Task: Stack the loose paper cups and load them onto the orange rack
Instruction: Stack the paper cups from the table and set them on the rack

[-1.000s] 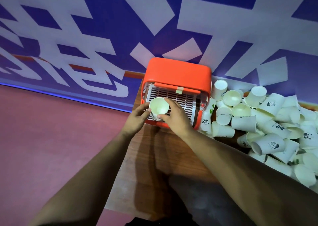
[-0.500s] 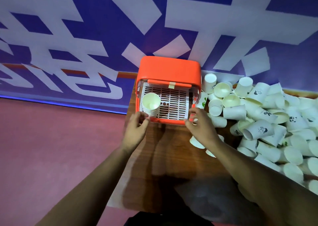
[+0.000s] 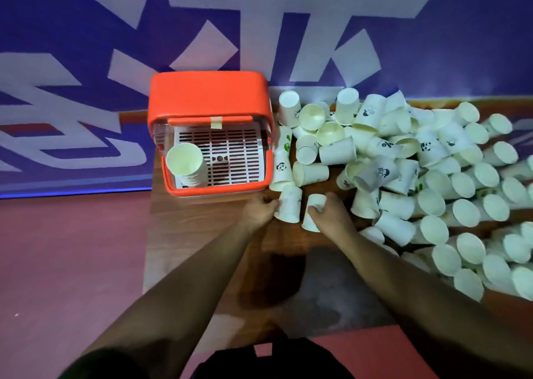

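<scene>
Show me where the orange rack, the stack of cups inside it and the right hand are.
orange rack (image 3: 207,95): head view, on its orange top.
stack of cups (image 3: 184,159): head view, inside the top cup.
right hand (image 3: 331,215): head view, on its back.

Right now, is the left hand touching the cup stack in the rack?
Apart. The head view shows the left hand holding a loose cup in front of the rack; the stack stands inside it, behind the orange front rim.

wall (image 3: 432,46): blue, big white shapes | floor (image 3: 72,263): reddish (dim light) | table (image 3: 178,234): brown wood
</scene>
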Available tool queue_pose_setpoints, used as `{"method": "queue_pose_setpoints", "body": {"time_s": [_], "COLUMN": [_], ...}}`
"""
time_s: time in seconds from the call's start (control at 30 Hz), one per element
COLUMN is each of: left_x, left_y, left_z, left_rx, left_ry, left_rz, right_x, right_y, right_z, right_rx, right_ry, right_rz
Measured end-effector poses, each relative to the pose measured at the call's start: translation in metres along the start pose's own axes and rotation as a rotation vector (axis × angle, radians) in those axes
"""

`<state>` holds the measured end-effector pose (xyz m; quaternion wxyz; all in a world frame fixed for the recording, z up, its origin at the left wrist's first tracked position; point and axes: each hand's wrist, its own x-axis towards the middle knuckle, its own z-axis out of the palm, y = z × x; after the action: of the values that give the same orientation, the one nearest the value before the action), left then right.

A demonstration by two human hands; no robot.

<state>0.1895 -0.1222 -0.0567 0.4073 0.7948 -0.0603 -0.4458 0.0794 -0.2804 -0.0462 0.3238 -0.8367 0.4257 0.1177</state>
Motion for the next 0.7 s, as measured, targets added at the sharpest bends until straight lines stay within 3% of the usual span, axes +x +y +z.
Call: {"method": "queue_pose_setpoints", "body": {"time_s": [0.17, 0.37, 0.7], "left_x": [0.023, 0.019, -0.031], "left_y": [-0.006, -0.006, -0.009], "left_z": [0.021, 0.036, 0.021], "left_rx": [0.045, 0.081, -0.462], "left_ry": [0.002, -0.035, 0.052], "left_rz": [-0.064, -0.083, 0.002], "right_x": [0.012, 0.009, -0.015], "right_y": [0.004, 0.01, -0.006], "right_z": [0.013, 0.012, -0.031], "right_rx": [0.02, 0.033, 0.229], "right_ry": [-0.029, -0.118, -0.116], "right_rz": [0.156, 0.154, 0.025]}}
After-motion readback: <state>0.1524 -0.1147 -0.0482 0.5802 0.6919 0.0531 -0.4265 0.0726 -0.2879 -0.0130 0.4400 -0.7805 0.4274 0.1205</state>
